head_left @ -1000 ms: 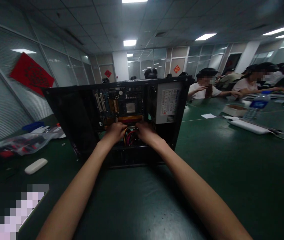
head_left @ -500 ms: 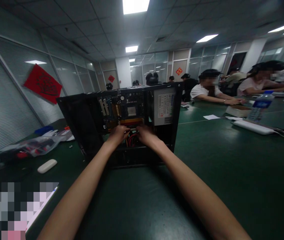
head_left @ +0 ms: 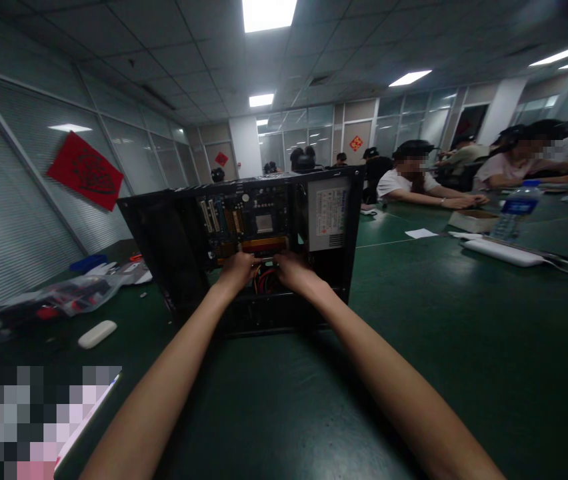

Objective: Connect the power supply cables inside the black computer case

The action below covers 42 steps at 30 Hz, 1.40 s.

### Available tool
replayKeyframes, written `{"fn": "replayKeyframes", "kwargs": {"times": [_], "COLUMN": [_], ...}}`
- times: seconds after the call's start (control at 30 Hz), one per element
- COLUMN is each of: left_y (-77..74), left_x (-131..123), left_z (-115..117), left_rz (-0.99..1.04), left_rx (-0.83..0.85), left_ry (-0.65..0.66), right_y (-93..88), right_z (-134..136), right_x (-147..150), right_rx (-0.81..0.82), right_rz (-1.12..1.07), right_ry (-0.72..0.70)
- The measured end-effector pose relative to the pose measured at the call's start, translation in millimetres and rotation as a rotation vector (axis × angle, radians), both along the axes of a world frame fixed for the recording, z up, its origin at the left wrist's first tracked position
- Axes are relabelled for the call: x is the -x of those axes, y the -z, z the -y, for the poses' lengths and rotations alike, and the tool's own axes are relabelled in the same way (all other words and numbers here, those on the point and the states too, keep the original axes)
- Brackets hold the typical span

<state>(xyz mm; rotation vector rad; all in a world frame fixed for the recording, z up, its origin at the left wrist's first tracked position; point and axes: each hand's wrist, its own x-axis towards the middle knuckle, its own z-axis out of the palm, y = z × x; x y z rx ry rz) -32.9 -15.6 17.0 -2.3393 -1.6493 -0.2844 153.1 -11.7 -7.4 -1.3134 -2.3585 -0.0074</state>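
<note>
An open black computer case stands on the table before me, its inside turned my way. Both my hands reach into its lower middle, just below the orange and dark-red memory slots of the motherboard. My left hand has its fingers pressed together near the left part of the slots. Close to it on the right, my right hand is closed in the same way. A thin pale edge shows between the fingertips; its kind is unclear. Red and yellow cables hang beneath. A power supply fills the case's upper right.
A white oval case and a clear plastic bag lie on the left. On the right are a water bottle, an open box, a white power strip-like object and paper. Other people sit further back.
My hands stay at almost the same place inside the case. The view has shifted slightly; nothing is visibly taken out or let go.
</note>
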Motion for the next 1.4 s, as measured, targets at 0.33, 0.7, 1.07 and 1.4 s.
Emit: {"fn": "replayKeyframes", "kwargs": {"times": [0.33,0.7,1.07,1.4], "left_y": [4.4,-0.3,10.6,13.4], "left_x": [2,9,8,9], "left_z": [-6,-24,-27,-31], "left_rz": [0.032,0.106,0.191,0.211], "left_rx": [-0.024,0.019,0.003,-0.001], "left_ry": [0.019,0.122,0.115,0.110], "right_y": [1.2,-9.0,-13.8,-7.1], "right_z": [-2,-18,-29,-36], "right_x": [0,-7,5,3], "right_rx": [-0.008,-0.089,-0.196,-0.180], "right_rz": [0.027,0.190,0.369,0.415], "right_ry": [-0.025,-0.140,-0.166,-0.095]}}
